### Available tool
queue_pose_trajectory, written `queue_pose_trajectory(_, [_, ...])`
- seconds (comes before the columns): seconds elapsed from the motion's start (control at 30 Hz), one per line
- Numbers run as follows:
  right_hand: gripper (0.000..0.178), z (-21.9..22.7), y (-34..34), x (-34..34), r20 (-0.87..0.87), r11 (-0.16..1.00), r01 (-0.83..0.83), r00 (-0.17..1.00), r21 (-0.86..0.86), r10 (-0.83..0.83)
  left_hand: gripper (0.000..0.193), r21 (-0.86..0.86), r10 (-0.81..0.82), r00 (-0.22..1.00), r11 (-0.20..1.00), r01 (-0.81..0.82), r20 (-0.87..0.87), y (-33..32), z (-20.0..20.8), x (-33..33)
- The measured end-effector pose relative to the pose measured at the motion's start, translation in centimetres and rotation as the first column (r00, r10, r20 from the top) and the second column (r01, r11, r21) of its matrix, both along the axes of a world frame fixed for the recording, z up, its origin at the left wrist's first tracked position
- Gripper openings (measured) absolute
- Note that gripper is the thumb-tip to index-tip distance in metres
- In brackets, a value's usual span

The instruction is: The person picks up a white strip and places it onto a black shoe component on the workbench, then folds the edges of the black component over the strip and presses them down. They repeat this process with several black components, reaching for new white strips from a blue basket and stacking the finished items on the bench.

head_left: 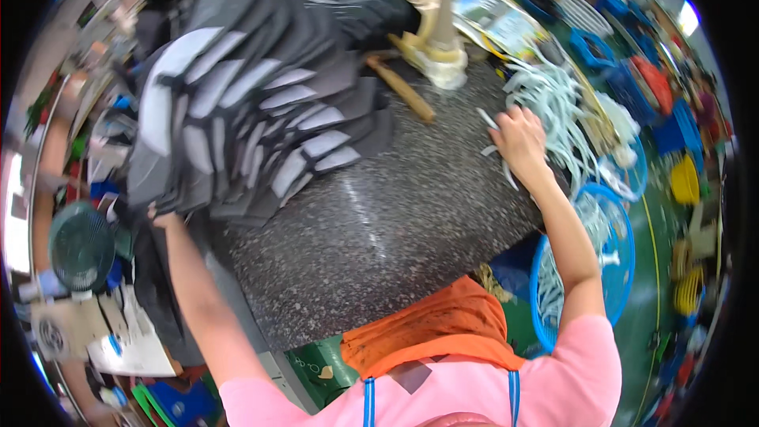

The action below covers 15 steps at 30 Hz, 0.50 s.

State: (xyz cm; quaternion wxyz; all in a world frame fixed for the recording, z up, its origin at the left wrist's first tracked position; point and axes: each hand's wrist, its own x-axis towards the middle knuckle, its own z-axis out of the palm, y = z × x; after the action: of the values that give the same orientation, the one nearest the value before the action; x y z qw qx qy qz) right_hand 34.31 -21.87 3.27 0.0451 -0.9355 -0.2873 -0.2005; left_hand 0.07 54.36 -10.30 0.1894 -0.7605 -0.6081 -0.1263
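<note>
Pale strips [560, 103], their long axis slanting toward the near right, are being touched by the half-curled right hand [522, 141], dark pieces [312, 51] by the curled left hand [166, 218], both grips unclear.

Passage across tabletop [395, 213]; dark pieces [273, 20] block left, pale strips [563, 107] right.

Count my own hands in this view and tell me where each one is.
2: your left hand is at the near-left edge of the dark pieces with pale patches; your right hand is at the pale strips. Some fingers are partly hidden.
</note>
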Motion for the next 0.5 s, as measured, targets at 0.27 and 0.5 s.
queue_pose_trajectory(0.27, [0.015,2.2,-6.3,3.1,-0.323,0.508,0.136,0.898,0.851,0.3,0.062,-0.301,-0.015,0.96,0.948,0.102,0.279,-9.7,6.8,3.3])
queue_pose_trajectory(0.5, [0.023,4.2,-11.9,5.9,-0.036,-0.301,0.501,0.556,0.811,0.83,0.046,0.719,-0.806,0.135,0.579,0.384,0.576,-28.8,27.2,8.1])
